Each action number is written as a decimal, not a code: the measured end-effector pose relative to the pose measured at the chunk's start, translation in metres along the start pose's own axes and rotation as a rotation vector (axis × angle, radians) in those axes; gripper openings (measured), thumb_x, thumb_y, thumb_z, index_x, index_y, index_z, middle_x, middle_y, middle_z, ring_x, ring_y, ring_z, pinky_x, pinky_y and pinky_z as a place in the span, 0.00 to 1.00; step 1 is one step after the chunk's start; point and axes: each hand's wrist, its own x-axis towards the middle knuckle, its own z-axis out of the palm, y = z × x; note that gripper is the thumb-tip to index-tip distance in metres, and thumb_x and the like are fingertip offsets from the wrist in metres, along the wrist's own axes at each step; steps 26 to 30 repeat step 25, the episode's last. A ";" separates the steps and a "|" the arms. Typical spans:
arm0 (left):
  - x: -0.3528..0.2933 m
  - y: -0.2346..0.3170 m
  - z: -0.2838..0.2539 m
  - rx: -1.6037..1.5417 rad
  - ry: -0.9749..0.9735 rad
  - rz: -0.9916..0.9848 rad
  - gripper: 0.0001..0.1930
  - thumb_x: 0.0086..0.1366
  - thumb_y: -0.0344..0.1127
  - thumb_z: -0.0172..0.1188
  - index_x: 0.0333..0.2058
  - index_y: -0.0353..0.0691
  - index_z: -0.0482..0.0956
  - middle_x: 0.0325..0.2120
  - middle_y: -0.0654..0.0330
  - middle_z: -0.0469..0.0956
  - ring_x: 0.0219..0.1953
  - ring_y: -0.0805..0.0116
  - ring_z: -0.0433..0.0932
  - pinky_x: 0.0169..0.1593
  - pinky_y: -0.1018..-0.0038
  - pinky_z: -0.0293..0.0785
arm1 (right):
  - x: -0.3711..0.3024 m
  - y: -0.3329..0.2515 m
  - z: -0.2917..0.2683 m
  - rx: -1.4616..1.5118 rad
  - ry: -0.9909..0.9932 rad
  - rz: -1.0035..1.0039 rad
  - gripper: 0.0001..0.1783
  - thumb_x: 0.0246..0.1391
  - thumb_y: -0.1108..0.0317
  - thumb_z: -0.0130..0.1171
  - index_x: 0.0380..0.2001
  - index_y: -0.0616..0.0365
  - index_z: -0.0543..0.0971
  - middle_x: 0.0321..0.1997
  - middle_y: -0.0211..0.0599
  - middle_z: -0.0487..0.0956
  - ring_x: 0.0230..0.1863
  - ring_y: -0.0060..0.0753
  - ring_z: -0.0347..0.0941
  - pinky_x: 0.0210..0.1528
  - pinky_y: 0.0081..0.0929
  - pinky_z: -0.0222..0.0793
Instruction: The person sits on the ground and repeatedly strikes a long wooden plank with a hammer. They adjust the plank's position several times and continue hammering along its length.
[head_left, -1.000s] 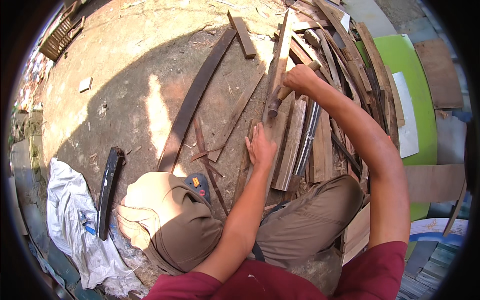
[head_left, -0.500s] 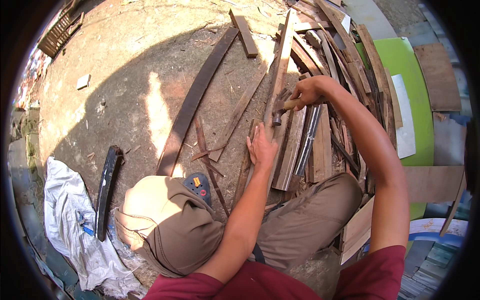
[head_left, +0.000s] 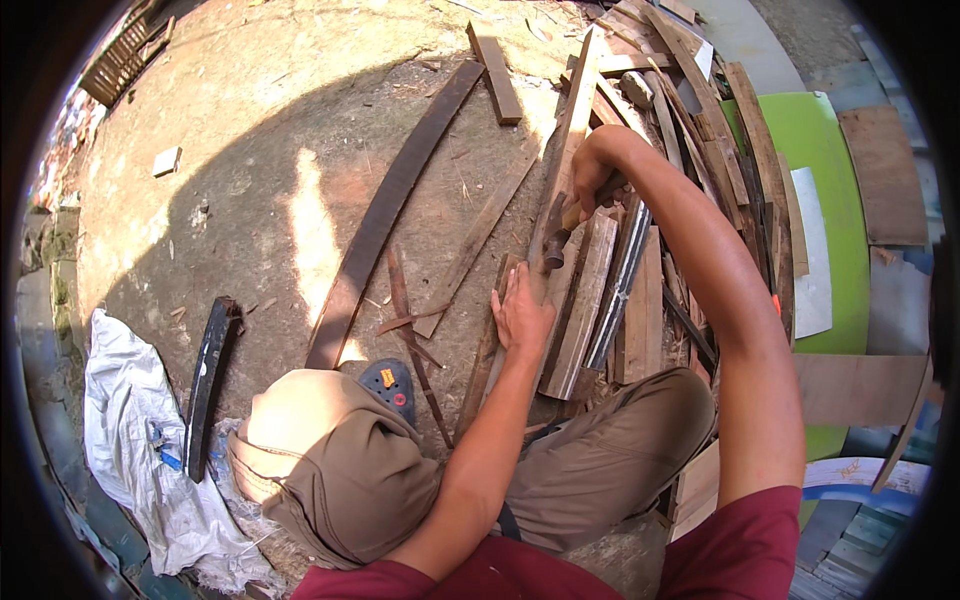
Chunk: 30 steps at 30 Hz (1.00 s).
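My right hand point(head_left: 598, 178) is closed round the wooden handle of a hammer point(head_left: 555, 247). Its dark metal head is at the narrow side of a long wooden plank point(head_left: 572, 125), just ahead of my other hand; whether it touches the wood I cannot tell. My left hand point(head_left: 522, 308) lies on the near part of that plank, fingers stretched forward along it and thumb toward the right. Beneath the palm the plank's near end is partly hidden. Beside it on the right are shorter wood pieces point(head_left: 588, 300), some with pale edges.
A heap of boards point(head_left: 715, 150) runs along the right, against a green panel point(head_left: 835, 220). To the left lie a dark curved-looking beam point(head_left: 400, 200), a thin board point(head_left: 480, 240), a short black beam point(head_left: 208, 380) and a white sack point(head_left: 135, 420). My shoe point(head_left: 388, 385) is near the beam.
My right hand and the hammer have come slightly nearer, with the wrist bent more and the elbow shifted. My left hand keeps its place on the plank. The view has tilted a little.
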 end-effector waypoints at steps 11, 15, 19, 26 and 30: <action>-0.003 -0.004 -0.004 -0.008 0.003 0.025 0.40 0.55 0.34 0.67 0.68 0.39 0.63 0.64 0.46 0.71 0.69 0.55 0.66 0.74 0.55 0.48 | -0.035 -0.028 0.030 -0.152 0.319 0.107 0.22 0.47 0.55 0.73 0.43 0.54 0.86 0.46 0.39 0.86 0.45 0.42 0.83 0.46 0.38 0.78; -0.003 -0.009 -0.005 -0.002 0.026 0.027 0.38 0.56 0.35 0.65 0.67 0.39 0.64 0.63 0.46 0.72 0.68 0.54 0.67 0.73 0.53 0.50 | -0.041 -0.060 0.077 -0.117 0.584 0.150 0.20 0.50 0.60 0.67 0.48 0.49 0.87 0.51 0.37 0.86 0.52 0.40 0.83 0.48 0.38 0.79; -0.006 -0.005 -0.006 0.002 0.020 0.066 0.36 0.58 0.35 0.62 0.66 0.39 0.65 0.63 0.46 0.72 0.68 0.54 0.68 0.73 0.51 0.51 | -0.038 -0.082 0.124 -0.019 0.842 0.202 0.11 0.51 0.69 0.61 0.37 0.53 0.89 0.44 0.44 0.87 0.47 0.45 0.85 0.45 0.39 0.81; 0.015 -0.044 0.021 -0.616 0.057 0.065 0.40 0.58 0.38 0.63 0.69 0.40 0.61 0.68 0.46 0.65 0.72 0.50 0.61 0.74 0.48 0.46 | -0.050 -0.058 0.175 0.112 0.895 0.175 0.12 0.58 0.63 0.61 0.44 0.45 0.88 0.48 0.38 0.86 0.50 0.42 0.84 0.49 0.37 0.79; 0.015 -0.044 0.021 -0.616 0.057 0.065 0.40 0.58 0.38 0.63 0.69 0.40 0.61 0.68 0.46 0.65 0.72 0.50 0.61 0.74 0.48 0.46 | -0.050 -0.058 0.175 0.112 0.895 0.175 0.12 0.58 0.63 0.61 0.44 0.45 0.88 0.48 0.38 0.86 0.50 0.42 0.84 0.49 0.37 0.79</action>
